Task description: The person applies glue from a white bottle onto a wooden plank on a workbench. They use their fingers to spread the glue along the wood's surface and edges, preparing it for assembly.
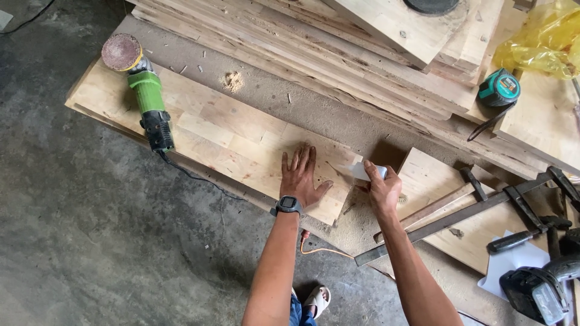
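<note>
While your left hand (302, 178) lies fingers spread on the stiff, heavy wood panel (229, 136), your right hand (382, 190) pinches what looks like a light scraper (365, 171) beside them.

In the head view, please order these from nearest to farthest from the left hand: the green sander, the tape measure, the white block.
From the left hand:
1. White block, just right, in the right hand.
2. Green sander, far left on the board.
3. Tape measure, upper right.
</note>
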